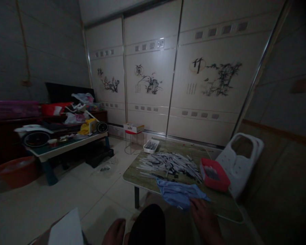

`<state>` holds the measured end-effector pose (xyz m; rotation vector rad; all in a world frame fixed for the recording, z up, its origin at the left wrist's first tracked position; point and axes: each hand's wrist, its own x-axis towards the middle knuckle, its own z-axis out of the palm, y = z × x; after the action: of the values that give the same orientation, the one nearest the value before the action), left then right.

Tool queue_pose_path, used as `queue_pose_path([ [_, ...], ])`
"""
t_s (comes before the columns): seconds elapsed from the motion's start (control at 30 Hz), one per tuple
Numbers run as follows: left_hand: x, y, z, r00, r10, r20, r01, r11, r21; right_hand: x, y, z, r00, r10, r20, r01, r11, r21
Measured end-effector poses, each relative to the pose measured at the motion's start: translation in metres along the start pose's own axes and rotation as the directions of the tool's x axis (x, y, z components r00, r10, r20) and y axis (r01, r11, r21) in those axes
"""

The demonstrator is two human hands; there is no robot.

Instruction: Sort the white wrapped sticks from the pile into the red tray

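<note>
My right hand (204, 216) is at the near edge of the low table, its fingers closed on the edge of a crumpled blue cloth (177, 194). The cloth lies partly on the table and hangs over its front edge. Low in the picture, beside a dark knee (149, 224), is my left hand (114, 233); it is cut off by the frame and too dim to show what its fingers do. Just beyond the cloth spreads a loose heap of thin white and black sticks (168, 164), their kind unclear.
On the low table (135, 173) stand a red bin (215, 185) and a white tray (154, 148), both with small pieces inside. A white plastic chair (241, 163) is at the right. A cluttered bench (73, 144) stands left, and a white flat piece (66, 228) lies lower left.
</note>
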<state>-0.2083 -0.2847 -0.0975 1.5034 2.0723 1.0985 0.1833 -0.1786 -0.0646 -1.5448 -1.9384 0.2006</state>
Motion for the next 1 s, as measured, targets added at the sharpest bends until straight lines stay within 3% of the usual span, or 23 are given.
queue_pose_path([
  [0.03, 0.014, 0.014, 0.007, 0.99, 0.14, -0.013, -0.139, 0.989, 0.045, 0.012, 0.0, -0.001, 1.0, -0.012, -0.008, 0.011, 1.0, -0.026],
  [0.2, 0.062, 0.094, 0.058, 0.9, 0.43, 0.076, -0.434, 0.9, 0.044, 0.05, 0.012, -0.002, 1.0, 0.005, -0.021, -0.008, 0.989, -0.148],
  [0.3, 0.074, 0.13, 0.09, 0.833, 0.528, 0.167, -0.543, 0.837, 0.063, 0.052, 0.024, -0.002, 1.0, 0.022, -0.004, -0.022, 0.981, -0.193],
  [0.37, 0.079, 0.145, 0.105, 0.816, 0.541, 0.204, -0.566, 0.818, 0.099, 0.051, 0.03, -0.002, 1.0, 0.027, 0.011, -0.024, 0.977, -0.212],
  [0.47, 0.085, 0.155, 0.114, 0.816, 0.529, 0.233, -0.568, 0.809, 0.153, 0.05, 0.032, 0.0, 0.999, 0.041, 0.019, -0.035, 0.972, -0.233],
  [0.73, 0.102, 0.155, 0.109, 0.816, 0.516, 0.259, -0.57, 0.793, 0.214, 0.055, 0.026, 0.01, 0.997, 0.073, 0.005, -0.069, 0.961, -0.267],
  [1.0, 0.113, 0.149, 0.109, 0.792, 0.535, 0.293, -0.595, 0.785, 0.174, 0.059, 0.042, 0.012, 0.998, 0.066, 0.01, -0.062, 0.975, -0.213],
])
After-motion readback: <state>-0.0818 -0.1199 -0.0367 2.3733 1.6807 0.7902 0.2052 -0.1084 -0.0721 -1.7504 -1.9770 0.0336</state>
